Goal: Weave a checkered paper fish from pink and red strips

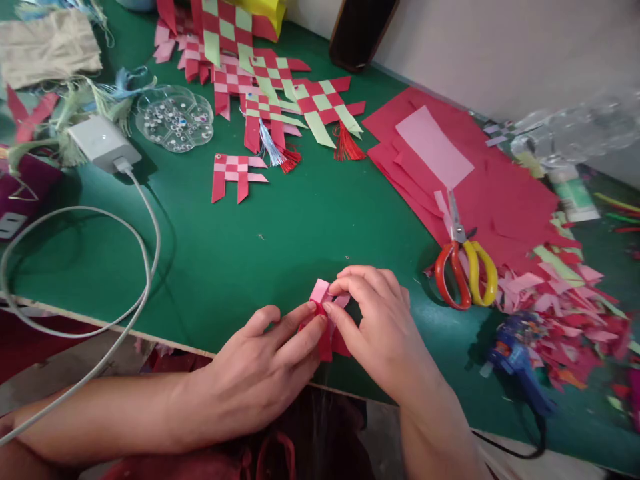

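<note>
Near the table's front edge, a small woven piece of pink and red paper strips [320, 291] is between my hands. My left hand [280, 353] presses its fingertips on the piece from the left. With thumb and forefinger, my right hand [367, 313] pinches the strips on the right side. Red strip ends [325, 347] hang below the fingers; part of the weave is hidden by them. Farther back lies a woven pink and red paper fish [235, 170]. Several red, pink and green woven fish [323, 103] are heaped behind it, some with tassels.
Scissors [463, 267] with red and yellow handles lie on red paper sheets [510, 193] at right. A blue glue gun [520, 360] rests by paper scraps [575, 320]. At left are a white charger [104, 143], its looping cable [155, 233] and a clear tray of googly eyes [175, 119].
</note>
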`<state>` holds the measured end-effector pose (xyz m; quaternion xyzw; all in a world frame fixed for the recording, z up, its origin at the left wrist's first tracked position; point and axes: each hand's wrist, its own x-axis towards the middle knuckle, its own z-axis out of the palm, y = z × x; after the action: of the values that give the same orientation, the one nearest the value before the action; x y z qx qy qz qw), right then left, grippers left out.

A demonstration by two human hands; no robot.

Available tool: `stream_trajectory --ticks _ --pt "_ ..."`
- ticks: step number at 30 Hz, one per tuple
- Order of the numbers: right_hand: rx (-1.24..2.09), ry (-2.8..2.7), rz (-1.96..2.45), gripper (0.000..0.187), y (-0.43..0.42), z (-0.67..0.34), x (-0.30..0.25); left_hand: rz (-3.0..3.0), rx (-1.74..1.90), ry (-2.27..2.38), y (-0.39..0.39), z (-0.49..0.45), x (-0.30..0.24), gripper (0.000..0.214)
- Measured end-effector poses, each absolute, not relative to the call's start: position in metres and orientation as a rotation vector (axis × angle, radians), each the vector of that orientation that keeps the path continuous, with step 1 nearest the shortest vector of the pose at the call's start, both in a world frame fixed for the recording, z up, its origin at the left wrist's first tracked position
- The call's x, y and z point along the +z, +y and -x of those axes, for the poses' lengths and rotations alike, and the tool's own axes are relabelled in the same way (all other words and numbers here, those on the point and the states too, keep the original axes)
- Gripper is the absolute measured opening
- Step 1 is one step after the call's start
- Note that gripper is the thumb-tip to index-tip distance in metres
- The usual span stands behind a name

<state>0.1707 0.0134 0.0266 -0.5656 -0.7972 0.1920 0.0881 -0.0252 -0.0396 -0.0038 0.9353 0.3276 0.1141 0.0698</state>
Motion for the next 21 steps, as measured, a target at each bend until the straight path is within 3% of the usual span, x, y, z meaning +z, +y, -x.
stream_trajectory --ticks 4,9,15,21 --pt "0.625 -2.332 1.657 0.006 0.0120 -0.1720 0.0261 -2.803 0.375 0.983 -0.0384 0.0246 -0.0047 0.026" --pt "0.554 -2.338 1.641 0.021 0.0128 -0.1732 0.0229 -2.796 0.405 0.978 -0.0390 0.0252 -0.0054 0.023" --pt "0.515 -2.410 1.733 0.008 0.0167 -0.1674 0.0262 -2.796 0.382 0.984 -0.0413 0.0254 -0.0084 0.024" --pt "0.572 -2.395 1.718 0.009 0.0185 -0.1654 0.0293 -2.801 0.365 0.981 -0.0391 0.0250 -0.0070 0.023"
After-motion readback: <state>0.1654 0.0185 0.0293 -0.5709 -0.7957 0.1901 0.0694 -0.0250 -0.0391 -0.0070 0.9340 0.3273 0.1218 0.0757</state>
